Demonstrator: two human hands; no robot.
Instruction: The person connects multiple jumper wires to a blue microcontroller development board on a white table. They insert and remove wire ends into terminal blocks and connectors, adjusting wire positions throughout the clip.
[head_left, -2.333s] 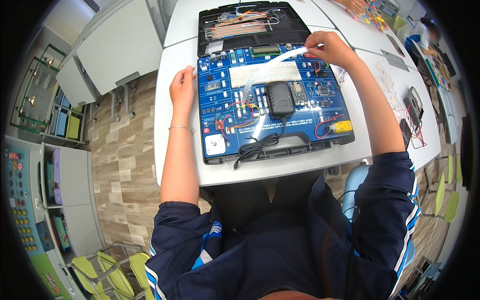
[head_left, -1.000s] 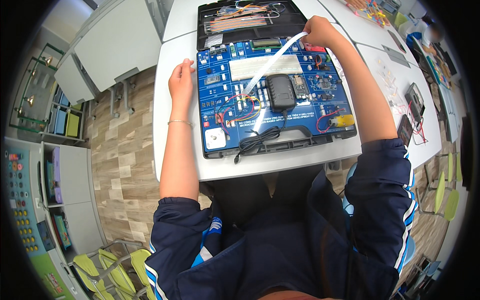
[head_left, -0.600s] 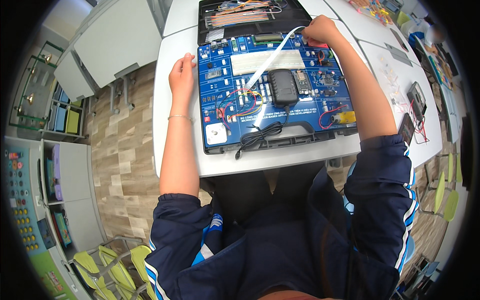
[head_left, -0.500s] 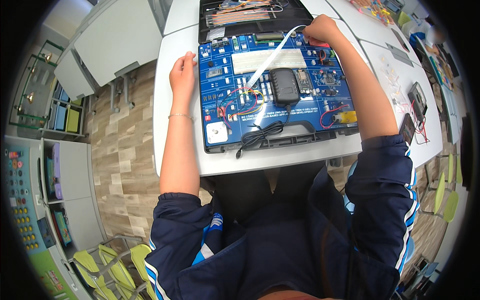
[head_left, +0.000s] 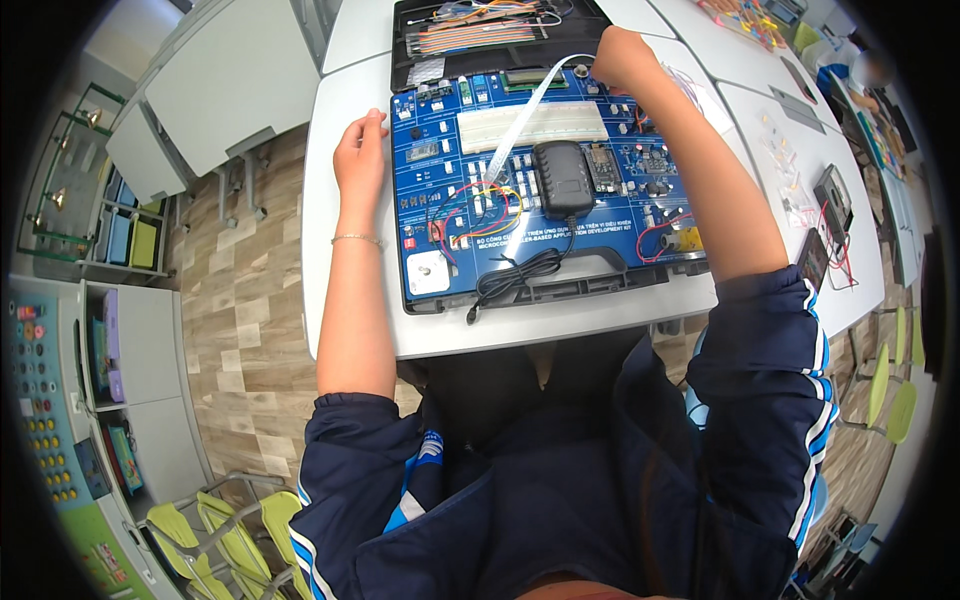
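A white table [head_left: 640, 311] bears the open kit [head_left: 610, 221], its breadboard [head_left: 575, 120] crossed by a pale strip [head_left: 514, 131]. The right hand [head_left: 622, 62] grasps the strip's far end; the left hand [head_left: 360, 152], loosely curled, is beside the kit, its hold unclear. The adapter [head_left: 563, 180] lies on the kit.

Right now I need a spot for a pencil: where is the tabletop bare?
The white tabletop is bare left of the open case, beyond the left hand, and between case and near edge. Crowded: the blue board, with breadboard and black adapter; the right side, with a dark device.
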